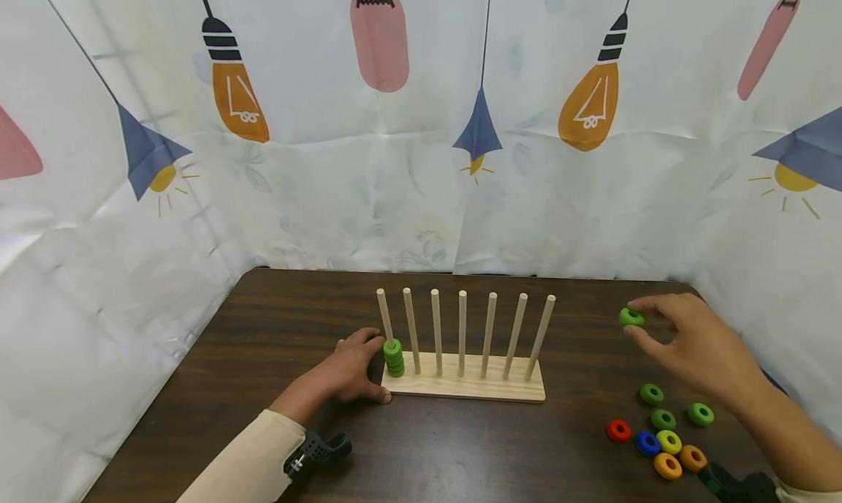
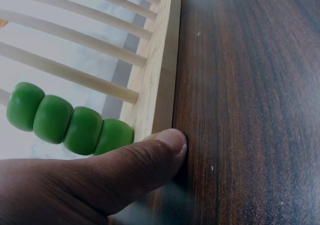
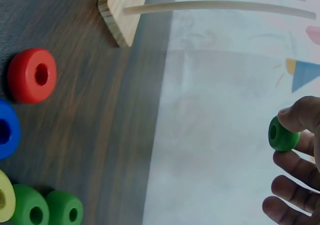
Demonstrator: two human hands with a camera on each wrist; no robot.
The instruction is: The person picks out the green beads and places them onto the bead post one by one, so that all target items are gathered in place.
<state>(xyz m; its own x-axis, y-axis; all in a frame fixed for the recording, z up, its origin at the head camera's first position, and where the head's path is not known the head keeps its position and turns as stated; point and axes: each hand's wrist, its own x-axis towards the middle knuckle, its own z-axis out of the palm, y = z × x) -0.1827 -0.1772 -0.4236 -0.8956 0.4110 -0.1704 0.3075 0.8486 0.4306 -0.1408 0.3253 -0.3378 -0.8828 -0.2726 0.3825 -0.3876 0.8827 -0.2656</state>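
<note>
A wooden peg rack (image 1: 470, 377) stands on the table with several upright pegs. Several green rings (image 1: 393, 358) are stacked on its leftmost peg. My left hand (image 1: 355, 368) holds the rack's left end, thumb at the front edge and fingers reaching behind; the left wrist view shows the thumb (image 2: 150, 157) against the base below the green rings (image 2: 52, 119). Out to the right of the rack, above the table, my right hand (image 1: 697, 342) pinches one green ring (image 1: 631, 318) between thumb and fingers. In the right wrist view that green ring (image 3: 281, 135) has its hole facing left.
Loose rings lie at the table's right: a red ring (image 1: 619, 430), a blue ring (image 1: 647, 443), a yellow ring (image 1: 669, 442), orange rings (image 1: 667, 466) and several green rings (image 1: 663, 420). A printed curtain (image 1: 368, 196) hangs behind the dark wooden table (image 1: 276, 320).
</note>
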